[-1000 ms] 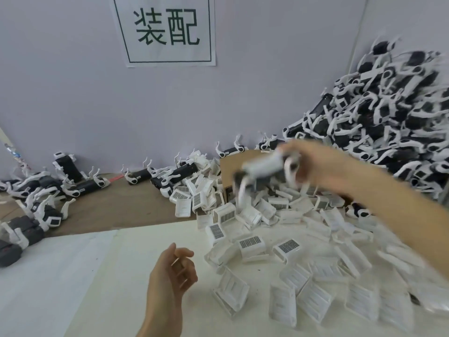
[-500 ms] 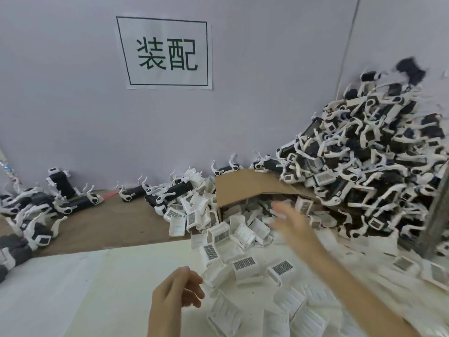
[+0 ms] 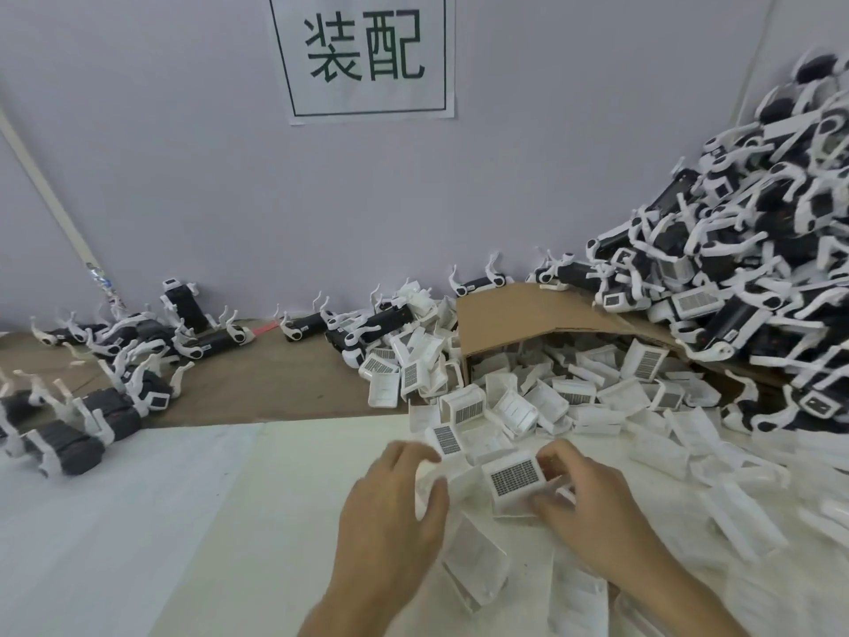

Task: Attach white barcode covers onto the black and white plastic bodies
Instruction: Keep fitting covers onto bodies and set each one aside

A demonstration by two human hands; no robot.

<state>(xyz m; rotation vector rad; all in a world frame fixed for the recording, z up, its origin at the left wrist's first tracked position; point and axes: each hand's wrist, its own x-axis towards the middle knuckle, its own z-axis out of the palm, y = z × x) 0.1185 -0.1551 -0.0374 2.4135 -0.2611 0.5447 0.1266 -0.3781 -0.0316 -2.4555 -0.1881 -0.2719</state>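
Cardboard box (image 3: 528, 314) on its side toward the far right of the counter (image 3: 275, 393), mouth forward, spilling white covers (image 3: 565, 393) across the white sheet (image 3: 138, 521). On the wall, a paper sign (image 3: 363, 52) reading 装配. Heaped high in the right corner, black and white bodies (image 3: 735, 278); more strewn along the left edge. Near the front edge, one cover (image 3: 514, 475), barcode up, pinched at its right side by the right hand (image 3: 592, 503). Left hand (image 3: 390, 512) just beside, fingers bent over a neighbouring cover; hard to tell whether gripping or only touching.
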